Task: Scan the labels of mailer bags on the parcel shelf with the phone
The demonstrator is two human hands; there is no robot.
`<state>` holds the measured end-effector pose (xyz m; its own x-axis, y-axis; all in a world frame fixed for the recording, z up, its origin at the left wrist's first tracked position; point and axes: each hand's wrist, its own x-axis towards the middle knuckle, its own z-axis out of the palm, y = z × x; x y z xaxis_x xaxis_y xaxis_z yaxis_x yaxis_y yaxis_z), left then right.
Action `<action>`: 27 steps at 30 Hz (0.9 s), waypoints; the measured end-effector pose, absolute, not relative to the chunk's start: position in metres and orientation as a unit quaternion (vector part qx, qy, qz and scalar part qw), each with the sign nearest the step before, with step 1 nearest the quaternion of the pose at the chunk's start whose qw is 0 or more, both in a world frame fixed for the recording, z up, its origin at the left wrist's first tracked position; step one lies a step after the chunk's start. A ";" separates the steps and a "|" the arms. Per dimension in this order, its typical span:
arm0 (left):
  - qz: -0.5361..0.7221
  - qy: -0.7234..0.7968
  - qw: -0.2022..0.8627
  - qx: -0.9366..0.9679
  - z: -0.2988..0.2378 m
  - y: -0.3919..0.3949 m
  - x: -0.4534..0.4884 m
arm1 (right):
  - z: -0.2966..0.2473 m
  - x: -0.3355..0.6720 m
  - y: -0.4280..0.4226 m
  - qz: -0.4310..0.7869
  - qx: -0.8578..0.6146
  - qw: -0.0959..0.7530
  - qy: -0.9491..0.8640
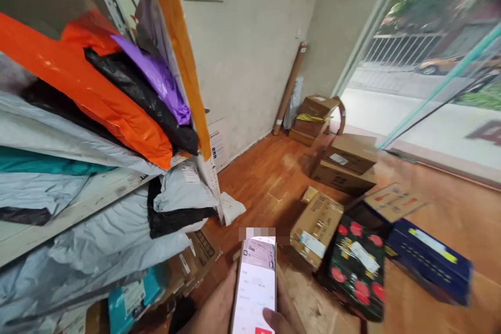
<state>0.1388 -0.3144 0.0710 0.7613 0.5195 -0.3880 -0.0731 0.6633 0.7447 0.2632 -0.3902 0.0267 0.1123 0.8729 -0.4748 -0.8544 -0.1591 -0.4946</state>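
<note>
Phone [255, 287] up in front of a wall of parcels

One of the hands [242, 313] is wrapped around the phone at the bottom middle of the view, thumb resting on the lit screen near its lower edge; honestly can't tell if it's the left or right one, and the other isn't in shot. Just left of the phone the shelf [84, 201] is crammed with soft mailer bags, an orange bag [97, 99] and a purple bag [160, 75] on top. Right of it, on the wooden floor [270, 177], sit cardboard boxes, with a cherry-print box [358, 271] closest and a blue box [430, 261] beside that.
</note>
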 end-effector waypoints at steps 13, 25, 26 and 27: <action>0.153 0.155 0.930 0.298 0.196 -0.511 0.284 | 0.138 0.405 -0.554 0.578 -0.479 0.648 -0.126; 0.200 0.272 0.864 0.373 0.196 -0.578 0.257 | 0.171 0.388 -0.600 0.547 -0.492 0.645 -0.206; 0.208 0.273 0.863 0.369 0.195 -0.583 0.251 | 0.175 0.382 -0.603 0.549 -0.487 0.641 -0.222; 0.227 0.268 0.863 0.363 0.193 -0.587 0.245 | 0.179 0.376 -0.605 0.553 -0.483 0.637 -0.233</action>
<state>0.2452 -0.5875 0.1934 0.7536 0.5857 -0.2986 -0.1968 0.6344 0.7476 0.3760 -0.6051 0.1786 0.2786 0.9306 -0.2375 -0.4801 -0.0792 -0.8737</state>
